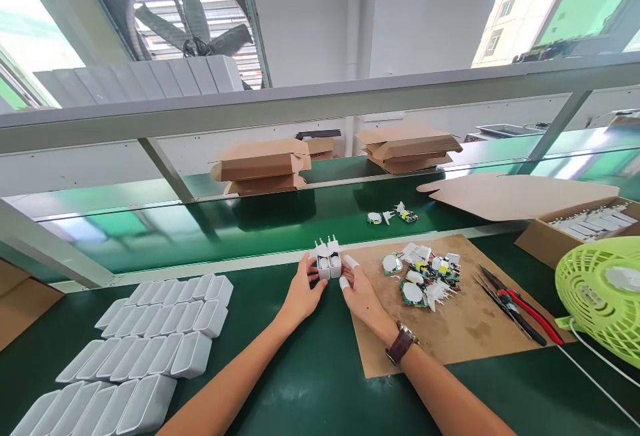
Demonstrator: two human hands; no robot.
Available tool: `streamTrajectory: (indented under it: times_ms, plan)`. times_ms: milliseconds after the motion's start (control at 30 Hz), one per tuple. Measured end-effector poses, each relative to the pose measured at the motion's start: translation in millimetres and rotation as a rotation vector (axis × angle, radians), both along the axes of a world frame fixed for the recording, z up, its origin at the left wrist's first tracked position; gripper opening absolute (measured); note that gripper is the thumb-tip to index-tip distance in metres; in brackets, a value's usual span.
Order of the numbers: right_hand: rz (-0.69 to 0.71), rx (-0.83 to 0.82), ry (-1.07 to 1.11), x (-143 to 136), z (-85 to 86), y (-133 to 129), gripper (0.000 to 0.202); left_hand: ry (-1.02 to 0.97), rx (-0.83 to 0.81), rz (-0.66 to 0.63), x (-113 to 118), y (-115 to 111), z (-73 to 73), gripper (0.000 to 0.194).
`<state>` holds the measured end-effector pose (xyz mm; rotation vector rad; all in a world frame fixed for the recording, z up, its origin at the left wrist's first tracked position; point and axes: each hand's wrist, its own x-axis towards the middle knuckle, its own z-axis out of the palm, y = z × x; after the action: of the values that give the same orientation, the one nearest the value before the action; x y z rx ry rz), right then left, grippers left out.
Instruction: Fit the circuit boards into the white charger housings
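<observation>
Near edge of the green bench (310, 383), at centre: two white plug units (329, 264) side by side, pins toward 12 o'clock. Left hand (301, 293) pinches them at the left side, thumb against fingers. Right hand (361, 295) half spread at their 3 o'clock, white covers on thumb and index tips; contact unclear. From the plug units: rows of white open casings (160, 356) at 8; pile of circuit boards and plug parts (425, 275) at 3, on brown paper (450, 346); red-and-black pliers (525, 309) just past 3, green fan (600, 296) beyond; few loose boards (393, 215) at 2; folded cartons (265, 166) at 11.
</observation>
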<state>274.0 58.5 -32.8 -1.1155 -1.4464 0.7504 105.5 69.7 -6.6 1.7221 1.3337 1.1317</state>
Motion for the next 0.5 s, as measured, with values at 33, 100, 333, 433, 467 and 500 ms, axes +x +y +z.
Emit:
streamTrajectory:
  times_ms: [33, 100, 333, 433, 467, 500]
  plan:
    - [-0.013, -0.001, 0.000, 0.9, 0.2, 0.0, 0.054, 0.017, -0.002, 0.004, -5.6, -8.0, 2.9, 0.070]
    - [-0.048, -0.005, 0.008, 2.4, 0.7, -0.5, 0.054, 0.104, 0.035, 0.009, -24.7, -26.0, 14.7, 0.068]
    - [-0.209, 0.087, -0.079, 6.3, 22.9, -12.1, 0.050, 0.657, 0.619, 0.307, -142.7, -80.6, 83.1, 0.031]
    - [-0.218, 0.122, -0.181, 5.3, 41.5, -22.0, 0.049, 0.932, 0.691, 0.407, -197.1, -109.7, 78.0, 0.031]
    - [-0.220, 0.133, -0.202, 4.2, 46.7, -24.2, 0.049, 1.034, 0.679, 0.389, -211.4, -118.9, 69.8, 0.040]
    - [-0.226, 0.145, -0.215, 3.2, 50.9, -25.2, 0.049, 1.142, 0.638, 0.332, -222.4, -126.7, 60.0, 0.044]
